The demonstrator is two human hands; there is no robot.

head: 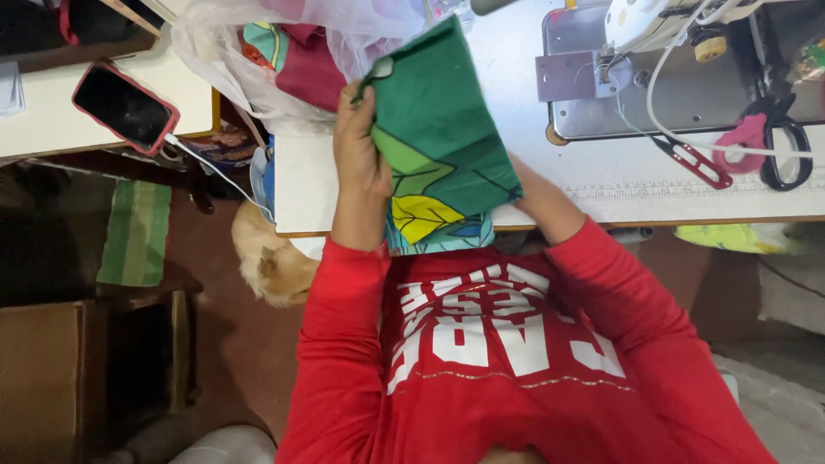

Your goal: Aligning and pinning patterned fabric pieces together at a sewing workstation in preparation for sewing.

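A green cloth piece (438,129) with yellow and light green leaf shapes is held up over the edge of the white sewing table (619,185). My left hand (359,146) grips its left edge, fingers curled around the cloth near the top. My right hand is hidden behind the cloth's right side; only the forearm (541,206) shows, reaching under it. Both arms wear red sleeves. The cloth's lower part, blue and yellow, hangs toward my chest.
A sewing machine (662,60) stands at the back right on its metal plate. Red thread snips (692,161), black scissors (786,146) and a pink scrap lie to the right. A plastic bag of fabric (284,51) sits behind the cloth. A phone (125,105) lies left. A ginger cat (271,258) sits below.
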